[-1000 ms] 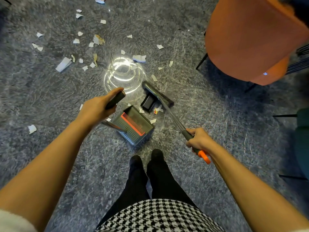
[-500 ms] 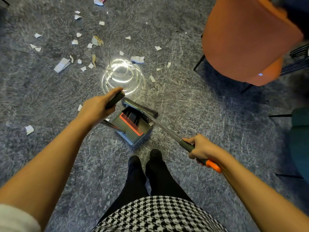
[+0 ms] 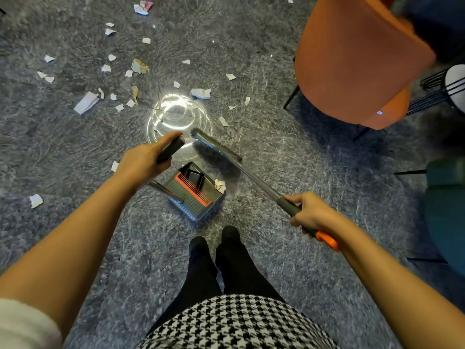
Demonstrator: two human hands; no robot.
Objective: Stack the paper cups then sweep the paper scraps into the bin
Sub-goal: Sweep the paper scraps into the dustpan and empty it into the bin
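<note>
A lounge or dining room, probably in a home: a glossy grey marbled floor [image 3: 289, 260], an orange upholstered chair [image 3: 352, 59] on thin black legs, and a teal chair [image 3: 448, 212] nearby.

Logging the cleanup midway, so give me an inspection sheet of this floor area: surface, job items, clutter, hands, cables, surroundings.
Surface: glossy grey floor, light glare near the centre.
Job's things: dustpan on the floor; broom head just beyond it; paper scraps scattered mostly ahead and left; one scrap at the pan's edge; no cups seen.
Clutter: nothing seen beyond the scraps.
Hands: left hand grips the dustpan handle; right hand grips the broom handle.
Cables: nothing seen.
Surroundings: orange chair ahead right; teal furniture at the right edge.
</note>
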